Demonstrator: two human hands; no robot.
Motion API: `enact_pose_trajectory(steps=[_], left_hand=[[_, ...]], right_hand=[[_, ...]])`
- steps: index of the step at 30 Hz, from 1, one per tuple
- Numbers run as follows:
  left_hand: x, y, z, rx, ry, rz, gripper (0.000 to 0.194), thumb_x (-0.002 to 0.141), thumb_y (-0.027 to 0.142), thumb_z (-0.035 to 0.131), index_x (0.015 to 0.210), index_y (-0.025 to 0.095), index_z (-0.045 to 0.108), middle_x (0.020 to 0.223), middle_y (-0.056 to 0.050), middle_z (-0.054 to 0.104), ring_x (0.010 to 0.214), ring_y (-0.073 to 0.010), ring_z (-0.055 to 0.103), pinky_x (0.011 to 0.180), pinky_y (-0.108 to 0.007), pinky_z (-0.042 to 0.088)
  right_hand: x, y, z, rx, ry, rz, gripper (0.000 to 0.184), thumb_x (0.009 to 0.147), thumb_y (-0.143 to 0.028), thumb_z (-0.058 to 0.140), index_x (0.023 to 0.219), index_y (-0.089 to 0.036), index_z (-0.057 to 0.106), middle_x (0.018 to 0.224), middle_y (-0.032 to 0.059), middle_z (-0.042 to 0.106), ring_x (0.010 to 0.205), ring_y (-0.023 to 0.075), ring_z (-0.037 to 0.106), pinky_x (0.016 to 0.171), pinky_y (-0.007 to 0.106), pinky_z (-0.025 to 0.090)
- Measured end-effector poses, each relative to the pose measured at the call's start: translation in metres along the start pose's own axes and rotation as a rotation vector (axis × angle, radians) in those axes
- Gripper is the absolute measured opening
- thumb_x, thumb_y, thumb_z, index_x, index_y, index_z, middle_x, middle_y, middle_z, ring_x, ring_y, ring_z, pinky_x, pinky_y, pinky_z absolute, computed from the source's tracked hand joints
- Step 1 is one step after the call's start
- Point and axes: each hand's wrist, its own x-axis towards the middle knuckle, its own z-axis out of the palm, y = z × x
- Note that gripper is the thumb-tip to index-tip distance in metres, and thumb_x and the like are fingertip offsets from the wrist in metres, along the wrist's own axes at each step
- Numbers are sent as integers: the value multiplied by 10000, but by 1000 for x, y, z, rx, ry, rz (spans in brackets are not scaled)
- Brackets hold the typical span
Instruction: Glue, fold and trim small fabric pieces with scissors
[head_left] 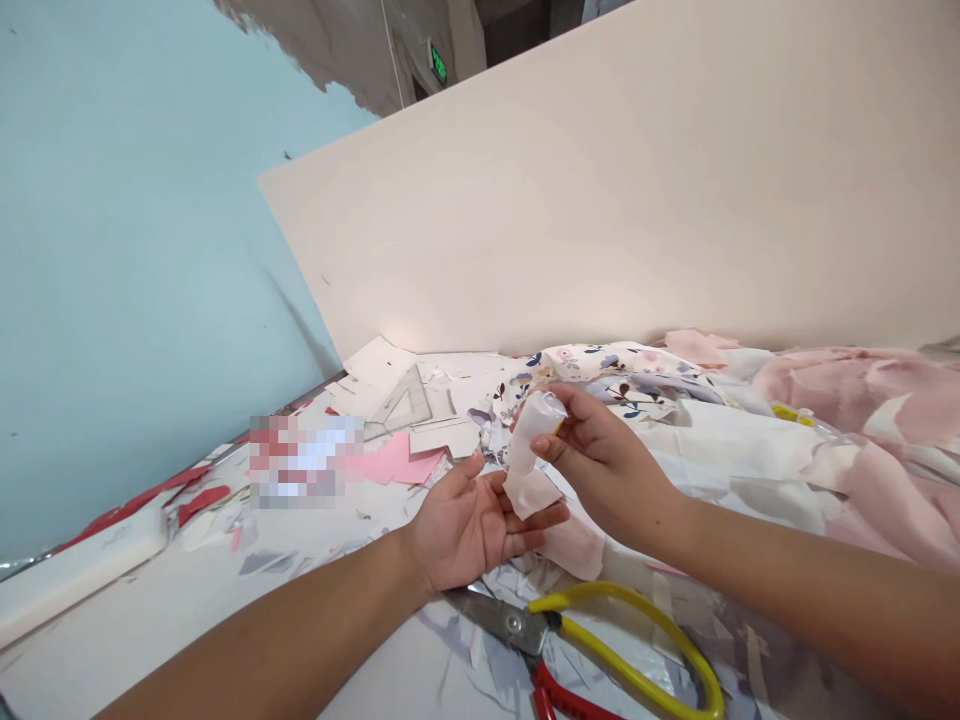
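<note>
My right hand (592, 440) pinches a small white strip of fabric (536, 430) between thumb and fingers; a bit of yellow shows at its edge. The strip hangs down and its lower end rests over the fingers of my left hand (469, 530). That hand lies palm up, fingers spread and not closed on the strip. Just below it are scissors (517, 625) with one yellow and one red handle, their blade tips partly hidden by my left wrist. Under my hands lies a pale pink scrap (574, 545).
Fabric and paper scraps cover much of the white table (292, 610). Floral fabric (570, 360) and pink fabric (832, 395) are heaped at the back and right. A clear set square (409, 400) and pink paper (397, 460) lie left. A pale panel (600, 200) stands behind.
</note>
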Motion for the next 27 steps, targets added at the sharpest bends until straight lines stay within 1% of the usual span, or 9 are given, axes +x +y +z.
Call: enact_pose_trajectory(steps=[5, 13, 16, 19, 27], left_hand=[[0, -1, -2, -3, -6, -3, 503, 825, 488, 359, 974, 62, 582, 1003, -149, 627, 1036, -312, 565, 814, -346, 425], [0, -1, 0, -11, -11, -2, 489, 823, 484, 370, 952, 66, 589, 988, -146, 637, 1010, -302, 583, 829, -349, 416], [0, -1, -1, -12, -18, -5, 465, 819, 485, 381, 900, 81, 596, 984, -142, 641, 1020, -305, 578, 832, -349, 409], [0, -2, -2, -7, -26, -8, 468, 820, 491, 376, 908, 84, 592, 1003, -145, 638, 1024, -303, 576, 847, -353, 399], [0, -1, -1, -11, -20, -7, 464, 825, 483, 370, 931, 81, 576, 997, -149, 635, 1014, -298, 582, 851, -356, 390]], right_hand=[[0, 1, 0, 27, 6, 38, 164, 825, -215, 502, 984, -249, 476, 889, 8, 577, 826, 177, 555, 735, 330, 461], [0, 0, 1, 22, 5, 19, 165, 831, -223, 497, 994, -234, 473, 867, 16, 571, 806, 175, 553, 707, 321, 458], [-1, 0, 2, 32, 11, 35, 204, 826, -235, 508, 1025, -223, 466, 883, 28, 574, 823, 180, 553, 721, 324, 456], [-1, 0, 2, 50, 21, 52, 238, 823, -237, 513, 1053, -222, 453, 902, 34, 577, 843, 183, 555, 726, 325, 457], [-1, -1, 2, 21, 14, 13, 170, 821, -218, 507, 988, -225, 474, 863, 16, 563, 797, 172, 547, 708, 315, 451]])
